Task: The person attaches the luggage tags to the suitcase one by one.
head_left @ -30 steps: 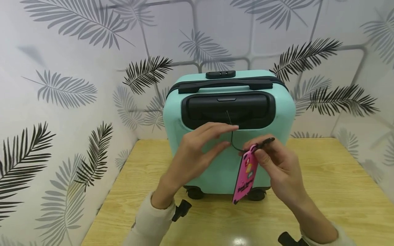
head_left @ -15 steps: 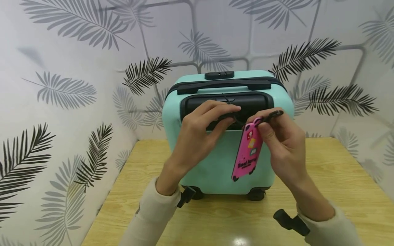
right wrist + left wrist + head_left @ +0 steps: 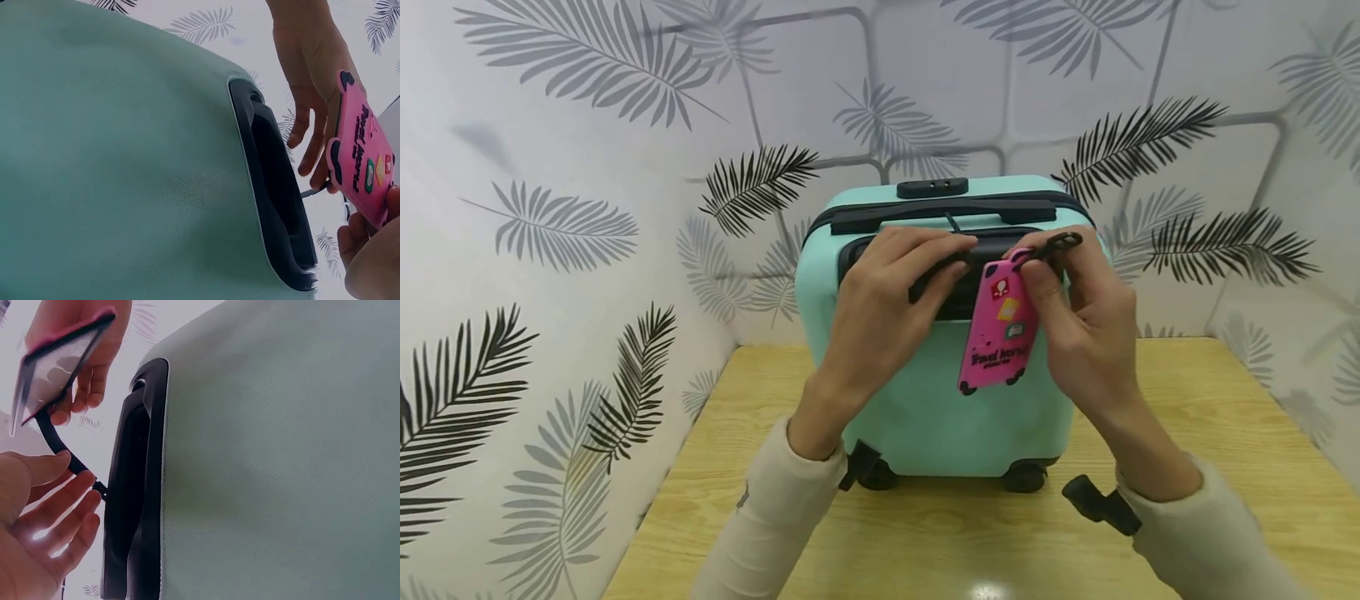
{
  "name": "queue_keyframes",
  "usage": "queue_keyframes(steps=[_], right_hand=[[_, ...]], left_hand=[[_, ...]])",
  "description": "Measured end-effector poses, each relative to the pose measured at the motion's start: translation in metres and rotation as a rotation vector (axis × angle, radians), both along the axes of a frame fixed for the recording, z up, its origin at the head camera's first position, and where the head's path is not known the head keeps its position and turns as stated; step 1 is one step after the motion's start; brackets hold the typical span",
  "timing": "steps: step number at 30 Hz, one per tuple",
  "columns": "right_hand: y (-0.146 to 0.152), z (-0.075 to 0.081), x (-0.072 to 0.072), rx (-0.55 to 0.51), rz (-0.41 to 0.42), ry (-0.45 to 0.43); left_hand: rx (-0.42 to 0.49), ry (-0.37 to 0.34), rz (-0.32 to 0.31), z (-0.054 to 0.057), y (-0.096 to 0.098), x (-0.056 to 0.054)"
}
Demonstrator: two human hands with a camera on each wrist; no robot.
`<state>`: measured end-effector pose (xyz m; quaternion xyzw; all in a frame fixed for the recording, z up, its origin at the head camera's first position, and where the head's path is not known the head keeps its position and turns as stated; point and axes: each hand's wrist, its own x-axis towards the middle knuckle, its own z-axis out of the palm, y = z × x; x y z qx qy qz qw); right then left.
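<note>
A pink luggage tag (image 3: 997, 333) with small colored emblems hangs in front of a mint-green suitcase (image 3: 958, 425). My right hand (image 3: 1086, 325) pinches the tag's top loop, with one black strap end sticking out past the fingers. In the left wrist view, the black strap (image 3: 52, 435) runs from the tag to my left hand (image 3: 50, 512), whose thumb and fingertips pinch it close to its narrow tip. That tip points up just below the suitcase's black carry handle (image 3: 943, 208). The tag's clear-windowed back shows in the left wrist view.
Behind my hands lies the black recessed pull-handle housing (image 3: 275, 181). A combination lock (image 3: 932, 187) sits on top of the suitcase. The suitcase stands on a wooden table (image 3: 715, 500) near a leaf-patterned wall (image 3: 655, 167).
Both hands have risen along the suitcase front with the tag and strap. The left fingers have closed on the strap, and its tip has come up to the carry handle.
</note>
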<state>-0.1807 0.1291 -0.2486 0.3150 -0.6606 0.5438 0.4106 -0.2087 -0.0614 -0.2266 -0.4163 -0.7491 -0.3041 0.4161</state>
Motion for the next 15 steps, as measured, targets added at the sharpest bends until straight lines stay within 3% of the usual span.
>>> queue_keyframes(steps=[10,15], right_hand=[[0.002,0.013,-0.013,0.011,-0.033,0.018],[0.004,0.019,-0.017,0.040,-0.065,-0.024]], left_hand=[[-0.017,-0.019,0.084,0.004,0.003,-0.004],[-0.024,-0.026,0.102,0.007,0.004,-0.008]])
